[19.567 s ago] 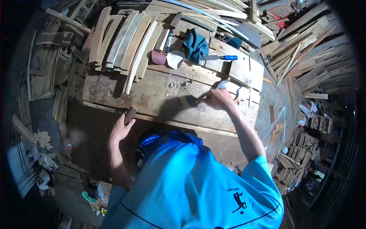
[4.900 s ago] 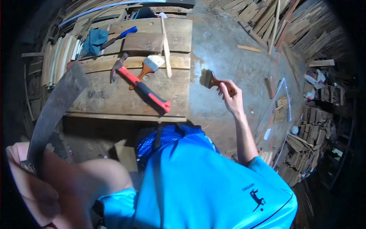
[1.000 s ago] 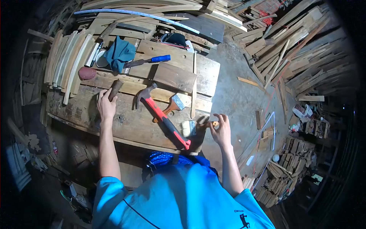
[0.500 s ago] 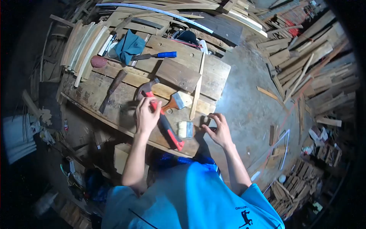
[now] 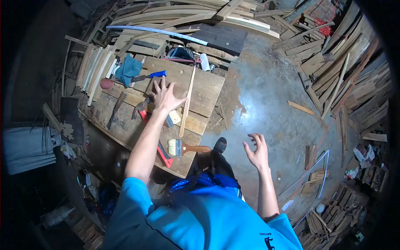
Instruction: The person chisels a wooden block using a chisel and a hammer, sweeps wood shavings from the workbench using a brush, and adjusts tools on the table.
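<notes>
My left hand (image 5: 165,98) is spread over the wooden block on the bench (image 5: 208,89), hiding most of it; whether it touches the block I cannot tell. Beneath my left arm lies a red and black claw hammer (image 5: 164,156), partly covered. A paintbrush with pale bristles (image 5: 178,147) rests at the bench's edge, its handle sticking out past it. Another brush (image 5: 173,118) shows beside my left wrist. To the right, my right hand (image 5: 256,151) hovers over the floor with fingers apart, holding nothing. A blade with a dark handle (image 5: 116,109) lies farther left.
A blue-handled tool (image 5: 157,74) and a teal cloth (image 5: 128,70) lie at the back of the bench. A thin wood strip (image 5: 187,102) crosses it. Wood strips (image 5: 98,71) are stacked at the left, with lumber piles (image 5: 333,87) at the right.
My left hand has gone from the hammer to the block, its fingers spreading. My right hand has moved away from the bench edge. The view has shifted, showing more floor.
</notes>
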Available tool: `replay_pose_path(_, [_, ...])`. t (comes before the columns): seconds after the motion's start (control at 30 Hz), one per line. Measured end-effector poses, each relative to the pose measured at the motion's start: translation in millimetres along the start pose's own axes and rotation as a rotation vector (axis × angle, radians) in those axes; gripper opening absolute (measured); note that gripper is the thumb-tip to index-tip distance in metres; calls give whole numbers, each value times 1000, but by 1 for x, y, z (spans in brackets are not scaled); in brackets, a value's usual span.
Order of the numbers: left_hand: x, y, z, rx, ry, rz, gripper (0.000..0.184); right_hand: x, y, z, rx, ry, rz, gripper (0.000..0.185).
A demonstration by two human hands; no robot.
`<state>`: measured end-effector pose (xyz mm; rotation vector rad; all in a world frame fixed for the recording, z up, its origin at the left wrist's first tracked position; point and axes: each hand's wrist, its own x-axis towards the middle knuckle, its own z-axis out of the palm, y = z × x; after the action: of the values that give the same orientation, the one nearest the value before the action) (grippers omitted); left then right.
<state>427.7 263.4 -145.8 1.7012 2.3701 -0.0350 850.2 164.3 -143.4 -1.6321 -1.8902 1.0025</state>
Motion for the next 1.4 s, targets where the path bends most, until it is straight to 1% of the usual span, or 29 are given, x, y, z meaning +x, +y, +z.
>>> replay_pose_path(0.03, [-1, 1, -5, 36, 10, 30, 85, -6, 15, -5, -9, 9, 34, 37])
replay_pose_path(0.13, [-7, 4, -25, -17, -42, 50, 78, -22, 46, -15, -13, 2, 117, 35])
replay_pose_path(0.23, [-10, -9, -27, -39, 56, 154, 69, -20, 59, -17, 3, -6, 124, 34])
replay_pose_path(0.27, [-12, -15, -27, -70, 115, 201, 62, -17, 62, -15, 6, -20, 124, 35])
replay_pose_path(0.37, [-19, -41, -34, -285, 260, 332, 55, 2, 53, -8, 33, -61, 75, 35])
replay_pose_path(0.4, [-28, -43, -48, -400, 261, 295, 51, 11, 47, -4, 44, -75, 49, 35])
replay_pose_path(0.43, [-27, -59, -45, -519, 347, 353, 49, 19, 41, 0, 59, -83, 15, 36])
replay_pose_path(0.5, [-34, -90, -46, -601, 521, 362, 50, 34, 28, 11, 88, -103, -53, 36])
replay_pose_path(0.57, [-45, -126, -37, -672, 630, 267, 49, 46, 13, 22, 113, -133, -112, 37])
replay_pose_path(0.6, [-52, -145, -26, -928, 473, 95, 52, 52, 4, 27, 125, -162, -127, 36])
replay_pose_path(0.7, [-79, -124, -8, -792, 640, -123, 62, 64, -31, 48, 110, -254, -172, 36])
replay_pose_path(0.73, [-77, -128, 11, -855, 730, -149, 70, 66, -40, 56, 105, -285, -196, 37])
replay_pose_path(0.77, [-73, -133, 28, -965, 777, -147, 66, 67, -49, 63, 97, -317, -217, 37])
replay_pose_path(0.83, [-85, -104, 15, -1007, 807, -377, 77, 62, -62, 76, 65, -366, -255, 36])
replay_pose_path(0.9, [-93, -87, -5, -1513, 764, -602, 84, 66, -80, 90, 35, -404, -308, 35])
replay_pose_path(0.93, [-97, -89, -13, -1765, 725, -705, 88, 64, -92, 92, 38, -457, -268, 36])
replay_pose_path(1.03, [-115, -108, -28, -1902, 690, -804, 97, 60, -102, 116, 2, -437, -302, 37])
replay_pose_path(1.07, [-122, -122, -22, -2012, 643, -747, 101, 59, -102, 126, 9, -420, -308, 35])
replay_pose_path(1.17, [-148, -168, -15, -2014, 557, -632, 97, 56, -119, 150, -27, -331, -262, 33])
replay_pose_path(1.2, [-159, -176, -24, -1915, 572, -656, 93, 56, -126, 158, 5, -290, -239, 31])
replay_pose_path(1.23, [-168, -182, -40, -1820, 596, -681, 89, 57, -131, 168, 13, -210, -263, 29])
replay_pose_path(1.3, [-181, -202, -50, -1848, 712, -440, 81, 66, -140, 182, -49, -154, -313, 27])
replay_pose_path(1.33, [-187, -205, -69, -1783, 736, -456, 79, 71, -146, 187, -32, -151, -294, 27])
replay_pose_path(1.37, [-194, -214, -80, -1731, 718, -415, 72, 73, -152, 192, -12, -149, -265, 26])
replay_pose_path(1.4, [-200, -231, -83, -1574, 621, -405, 68, 75, -160, 196, -49, -129, -263, 24])
